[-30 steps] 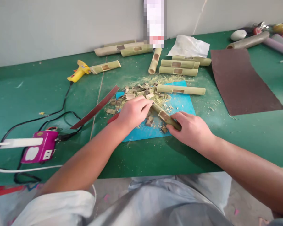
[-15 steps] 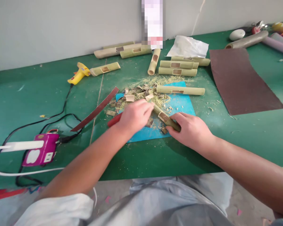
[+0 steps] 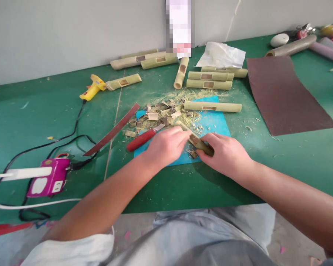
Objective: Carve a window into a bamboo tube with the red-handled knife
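Here the head view looked out from the wearer's eye height, forward and steeply down, facing across the counter (image 3: 294, 159) to the wall (image 3: 72, 29)! The left hand (image 3: 168, 146) and right hand (image 3: 224, 151) sat near mid-frame, within arm's reach, forearms running in from the lower sides. Wide framing, this: counter's near edge low down, lap (image 3: 188, 240) and floor (image 3: 135, 225) below.

The knife (image 3: 142, 140) lies left of the notched tube (image 3: 194, 139).

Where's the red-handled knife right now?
In the head view, the red-handled knife lies left of the left hand, partly on the blue sheet.
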`<state>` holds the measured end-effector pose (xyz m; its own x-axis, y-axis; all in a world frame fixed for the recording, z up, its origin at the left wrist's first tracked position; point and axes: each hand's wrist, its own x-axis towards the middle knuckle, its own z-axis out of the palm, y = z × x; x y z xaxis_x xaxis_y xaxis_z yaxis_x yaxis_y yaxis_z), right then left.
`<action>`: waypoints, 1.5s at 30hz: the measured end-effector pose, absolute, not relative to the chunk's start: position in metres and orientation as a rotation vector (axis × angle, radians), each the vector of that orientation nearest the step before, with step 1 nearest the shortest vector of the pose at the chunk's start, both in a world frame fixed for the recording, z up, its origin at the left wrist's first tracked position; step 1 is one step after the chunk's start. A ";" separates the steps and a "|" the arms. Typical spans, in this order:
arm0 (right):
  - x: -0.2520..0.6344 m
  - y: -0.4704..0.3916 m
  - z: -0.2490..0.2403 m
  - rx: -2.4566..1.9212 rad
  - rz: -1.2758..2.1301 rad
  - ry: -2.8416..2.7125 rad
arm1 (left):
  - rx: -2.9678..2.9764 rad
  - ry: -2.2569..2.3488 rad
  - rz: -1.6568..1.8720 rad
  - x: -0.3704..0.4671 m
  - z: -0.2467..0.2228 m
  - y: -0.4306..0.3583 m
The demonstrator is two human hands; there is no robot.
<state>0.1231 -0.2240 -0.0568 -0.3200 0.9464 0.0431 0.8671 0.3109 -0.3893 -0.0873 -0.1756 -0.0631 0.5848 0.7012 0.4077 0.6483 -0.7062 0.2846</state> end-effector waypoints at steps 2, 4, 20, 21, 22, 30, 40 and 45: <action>0.123 -0.224 -0.057 -1.645 0.430 -2.313 | 2.686 1.176 0.793 -0.087 -0.064 -0.175; 0.123 -0.224 -0.057 -1.650 0.428 -2.311 | 2.666 1.246 0.826 -0.087 -0.064 -0.175; 0.123 -0.222 -0.057 -1.651 0.434 -2.318 | 2.633 1.182 0.827 -0.089 -0.063 -0.171; 0.123 -0.222 -0.058 -1.648 0.439 -2.321 | 2.633 1.150 0.819 -0.089 -0.064 -0.171; 0.123 -0.223 -0.058 -1.646 0.439 -2.321 | 2.633 1.145 0.831 -0.089 -0.064 -0.171; 0.125 -0.224 -0.056 -1.645 0.433 -2.326 | 2.535 1.122 0.836 -0.085 -0.060 -0.178; 0.127 -0.222 -0.059 -1.640 0.436 -2.318 | 1.531 1.273 0.999 -0.081 -0.047 -0.181; 0.128 -0.222 -0.057 -1.653 0.491 -2.302 | 1.441 1.267 1.039 -0.080 -0.048 -0.180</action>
